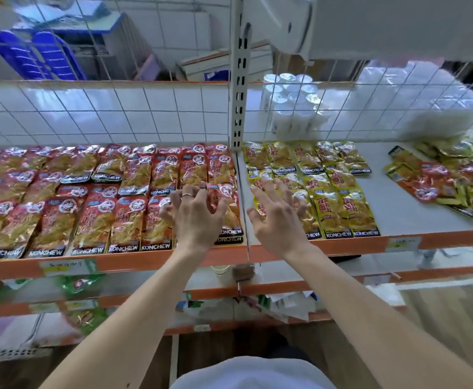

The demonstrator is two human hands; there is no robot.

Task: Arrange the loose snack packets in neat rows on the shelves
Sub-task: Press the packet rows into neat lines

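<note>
— Fingers (187, 199) of the left hand (199, 217)?
— Spread and arched, pressed tip-down on the end column of red packets (95, 220). Gripping nothing. Likely there to square that column against the seam below the upright post (239, 108).
— And the right hand (277, 220)?
— Splayed straight and loose over the first column of yellow packets (345, 209); hard to tell whether touching. Holding nothing either. Probably there to level both colours along the orange shelf edge (342, 244), labels forward.
— Remaining work?
— Plenty, by the look: a loose pile (448, 181) of mixed red and yellow further right on the same shelf, well apart from the rows. Reach over next, sort by colour, fill the bare stretch between.
</note>
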